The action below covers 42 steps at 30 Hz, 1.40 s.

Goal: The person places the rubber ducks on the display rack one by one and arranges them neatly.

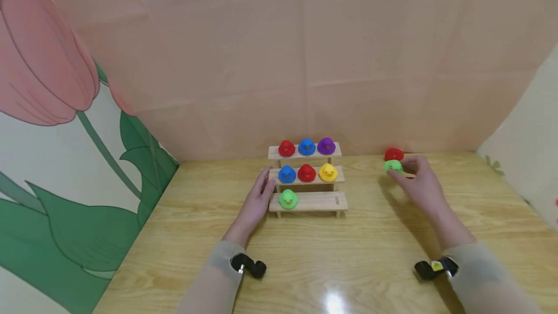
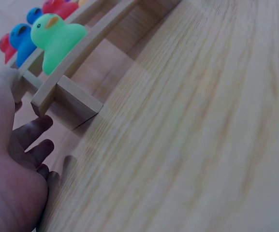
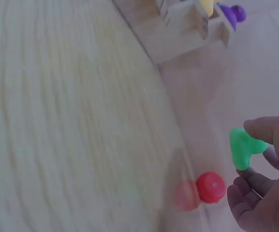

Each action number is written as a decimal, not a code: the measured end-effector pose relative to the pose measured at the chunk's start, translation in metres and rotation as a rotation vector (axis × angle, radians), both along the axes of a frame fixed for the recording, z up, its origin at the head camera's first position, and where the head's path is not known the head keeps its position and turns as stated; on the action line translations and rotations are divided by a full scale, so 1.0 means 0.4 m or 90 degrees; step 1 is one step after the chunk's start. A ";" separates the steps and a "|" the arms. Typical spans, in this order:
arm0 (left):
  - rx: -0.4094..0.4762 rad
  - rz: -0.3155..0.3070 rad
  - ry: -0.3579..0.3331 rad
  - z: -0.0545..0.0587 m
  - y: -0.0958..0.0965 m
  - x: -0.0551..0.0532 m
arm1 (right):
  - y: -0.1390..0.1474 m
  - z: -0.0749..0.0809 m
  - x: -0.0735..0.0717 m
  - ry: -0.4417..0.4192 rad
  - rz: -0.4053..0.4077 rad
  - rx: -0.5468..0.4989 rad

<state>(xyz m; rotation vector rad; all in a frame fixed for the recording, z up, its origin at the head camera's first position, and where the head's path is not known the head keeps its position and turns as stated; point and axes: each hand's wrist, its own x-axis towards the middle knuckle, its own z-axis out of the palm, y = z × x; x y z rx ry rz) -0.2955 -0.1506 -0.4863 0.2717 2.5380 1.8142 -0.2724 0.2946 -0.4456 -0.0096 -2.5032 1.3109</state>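
A three-step wooden stand [image 1: 314, 201] bears toy ducks. My left hand [image 1: 255, 202] is at its left end, thumb and a finger about the end of the middle step; the other fingers are loosely bent in the left wrist view. A green duck [image 1: 288, 199] sits at the left of the bottom step. On the middle step are blue [image 1: 286, 174], red [image 1: 307, 173] and yellow [image 1: 328, 172] ducks. Off to the right, my right hand [image 1: 420, 183] pinches another green duck [image 3: 243, 147] between thumb and fingers, above the table.
The top step carries red [image 1: 286, 148], blue [image 1: 307, 147] and purple [image 1: 326, 146] ducks. One more red duck [image 1: 394, 154] stands by the table's back edge, just behind the held duck. A pinkish sheet [image 1: 244, 62] rises behind the wooden table [image 1: 305, 260].
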 end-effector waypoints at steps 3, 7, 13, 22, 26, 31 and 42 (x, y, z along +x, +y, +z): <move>-0.001 0.002 0.005 0.001 0.000 0.001 | -0.019 0.017 0.010 0.021 0.008 0.007; -0.004 0.002 0.008 0.002 0.001 0.001 | -0.041 0.037 0.023 0.027 0.018 0.010; -0.006 -0.001 0.013 0.003 0.003 0.000 | -0.074 0.063 0.042 0.037 0.039 0.007; -0.006 0.000 0.012 0.007 0.005 0.001 | -0.130 0.106 0.082 0.045 0.082 0.022; -0.007 -0.001 0.015 0.006 0.004 0.000 | -0.150 0.119 0.094 0.049 0.097 0.026; -0.008 -0.003 0.015 0.003 0.004 0.000 | -0.169 0.132 0.111 0.033 0.105 0.040; -0.004 -0.003 0.016 0.001 0.001 0.002 | -0.226 0.139 0.147 0.080 0.158 0.059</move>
